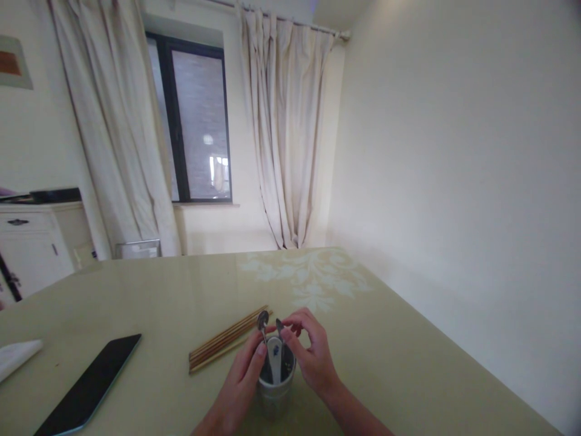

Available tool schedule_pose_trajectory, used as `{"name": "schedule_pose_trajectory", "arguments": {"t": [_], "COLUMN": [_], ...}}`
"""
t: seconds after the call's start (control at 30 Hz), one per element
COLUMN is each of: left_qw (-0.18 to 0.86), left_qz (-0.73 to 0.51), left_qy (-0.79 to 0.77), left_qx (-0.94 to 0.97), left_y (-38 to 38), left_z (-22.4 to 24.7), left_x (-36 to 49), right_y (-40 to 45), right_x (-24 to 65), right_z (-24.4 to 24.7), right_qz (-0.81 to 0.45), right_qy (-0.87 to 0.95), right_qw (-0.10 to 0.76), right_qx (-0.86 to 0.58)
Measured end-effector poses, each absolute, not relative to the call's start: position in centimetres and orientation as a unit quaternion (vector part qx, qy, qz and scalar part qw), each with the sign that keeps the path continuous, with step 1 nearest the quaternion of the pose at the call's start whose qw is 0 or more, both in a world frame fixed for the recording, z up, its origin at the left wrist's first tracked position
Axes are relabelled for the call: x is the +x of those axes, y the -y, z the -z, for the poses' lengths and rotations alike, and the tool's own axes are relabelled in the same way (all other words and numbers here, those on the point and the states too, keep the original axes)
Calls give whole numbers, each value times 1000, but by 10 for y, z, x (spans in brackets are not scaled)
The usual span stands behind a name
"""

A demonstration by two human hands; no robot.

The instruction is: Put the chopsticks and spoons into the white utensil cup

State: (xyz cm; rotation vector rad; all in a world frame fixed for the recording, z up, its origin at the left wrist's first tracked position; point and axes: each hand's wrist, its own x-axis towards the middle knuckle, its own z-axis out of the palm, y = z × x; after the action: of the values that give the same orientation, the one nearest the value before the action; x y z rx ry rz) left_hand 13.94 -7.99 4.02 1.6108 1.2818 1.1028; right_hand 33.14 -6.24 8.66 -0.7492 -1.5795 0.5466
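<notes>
A light-coloured cup [275, 390] stands on the table in front of me with cutlery upright in it. A white spoon handle [275, 357] with a small blue mark leans in its middle, and the bowl of a metal spoon [263, 319] rises at its left. My left hand [240, 375] is curled around the cup's left side, its thumb at the rim close to that spoon. With thumb and fingertips my right hand [313, 351] pinches a second metal spoon [280, 327] at the cup's right. A bundle of wooden chopsticks [227, 339] lies just beyond my left hand.
On the left of the glossy table [181, 297] lies a dark tablet-like device [93, 384], with a white item [18, 357] at the edge of view. A plain wall [454, 181] runs along the right side. A white cabinet [36, 242] and a curtained window [202, 124] are behind.
</notes>
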Motion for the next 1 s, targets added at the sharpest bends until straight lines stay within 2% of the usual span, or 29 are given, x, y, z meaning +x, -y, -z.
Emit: {"name": "schedule_pose_trajectory", "arguments": {"t": [0.1,0.27,0.47,0.57,0.67,0.83,0.93,1.0], "left_qw": [416,453,453,479,505,528,484,410], "left_qz": [-452,-464,-460,-464,-469,-474,-508,-538], "left_qy": [-508,-466,-459,-453,-438,-401,-417,-449], "left_qx": [604,602,610,592,577,580,578,583], "left_y": [81,86,96,101,102,97,90,83], "left_z": [-37,-41,-47,-49,-47,-36,-33,-37], "left_x": [140,139,144,147,147,147,148,146], "right_y": [64,64,42,25,15,17,22,25], "right_x": [330,332,354,367,369,349,339,335], "right_z": [-86,-89,-94,-87,-73,-55,-52,-52], "right_qz": [-208,-190,-268,-311,-360,-420,-448,-462], "right_qy": [683,619,382,265,230,289,327,346], "right_qw": [619,686,796,822,804,737,704,689], "right_qx": [-328,-331,-386,-396,-414,-444,-442,-438]}}
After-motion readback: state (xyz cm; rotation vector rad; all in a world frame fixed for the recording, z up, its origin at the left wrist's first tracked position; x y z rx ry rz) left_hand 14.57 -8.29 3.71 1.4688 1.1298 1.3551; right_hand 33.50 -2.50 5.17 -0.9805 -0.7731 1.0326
